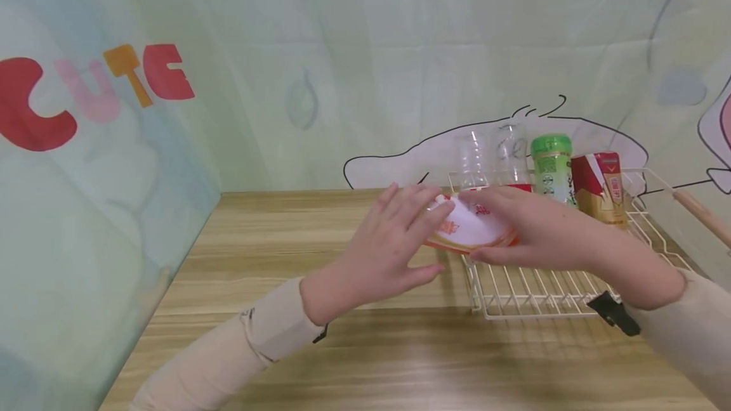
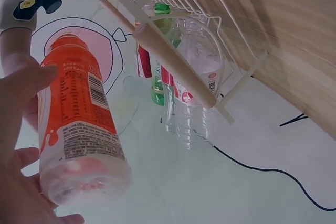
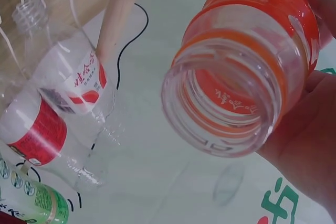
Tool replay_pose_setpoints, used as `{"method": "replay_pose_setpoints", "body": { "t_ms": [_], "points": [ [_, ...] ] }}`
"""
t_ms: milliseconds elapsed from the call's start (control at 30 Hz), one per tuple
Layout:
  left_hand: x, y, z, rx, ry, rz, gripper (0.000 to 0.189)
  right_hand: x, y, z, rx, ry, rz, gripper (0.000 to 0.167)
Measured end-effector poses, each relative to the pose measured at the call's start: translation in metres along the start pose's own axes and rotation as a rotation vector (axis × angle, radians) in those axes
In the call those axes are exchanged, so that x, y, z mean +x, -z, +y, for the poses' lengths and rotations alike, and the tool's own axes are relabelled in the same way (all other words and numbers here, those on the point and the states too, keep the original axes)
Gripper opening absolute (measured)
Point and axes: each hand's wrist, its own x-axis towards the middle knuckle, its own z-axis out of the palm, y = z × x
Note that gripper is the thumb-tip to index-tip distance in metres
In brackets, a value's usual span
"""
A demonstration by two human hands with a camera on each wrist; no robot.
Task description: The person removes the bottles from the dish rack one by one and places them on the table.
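Over the wire rack's left part, my right hand [image 1: 548, 227] grips a clear plastic bottle [image 1: 476, 227] with an orange and white label, thumb below and fingers above. The bottle lies tilted, and its wide mouth is uncapped in the right wrist view, where the right palm [image 3: 304, 135] wraps its side. On the bottle's other end is my left hand [image 1: 394, 240], fingers extended along it and thumb held away. The left wrist view shows the left fingers [image 2: 21, 182] spread beside the bottle's base, with the orange label [image 2: 79, 95] facing that camera.
A white wire rack [image 1: 537, 316] with a wooden handle [image 1: 702, 215] stands on the wood-grain table [image 1: 263, 252]. At its back are two clear bottles [image 1: 473, 157], a green-capped bottle [image 1: 553, 167] and a red and gold carton [image 1: 599, 189]. A printed cloth [image 1: 320, 75] hangs behind.
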Motion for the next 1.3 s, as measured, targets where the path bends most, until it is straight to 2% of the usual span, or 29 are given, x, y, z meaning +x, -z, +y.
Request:
{"method": "replay_pose_setpoints", "body": {
  "t_ms": [133,267,833,1100,1300],
  "points": [
    [-0.001,-0.003,0.000,0.038,-0.025,-0.004,0.072,0.002,-0.003,-0.003,0.006,-0.023,-0.033,0.069],
    [-0.003,-0.005,0.002,0.058,-0.030,-0.014,0.069,0.004,-0.006,-0.004,0.016,-0.013,-0.042,0.068],
    [-0.009,-0.019,-0.001,0.098,0.023,-0.058,0.063,0.009,-0.020,-0.003,0.039,-0.023,-0.055,0.063],
    [-0.011,-0.025,-0.003,0.062,0.035,-0.050,0.058,0.012,-0.024,0.000,0.103,-0.052,-0.097,0.062],
    [-0.013,-0.026,-0.005,0.012,0.062,-0.086,0.058,0.013,-0.026,0.002,0.156,-0.095,-0.129,0.063]
  ]
}}
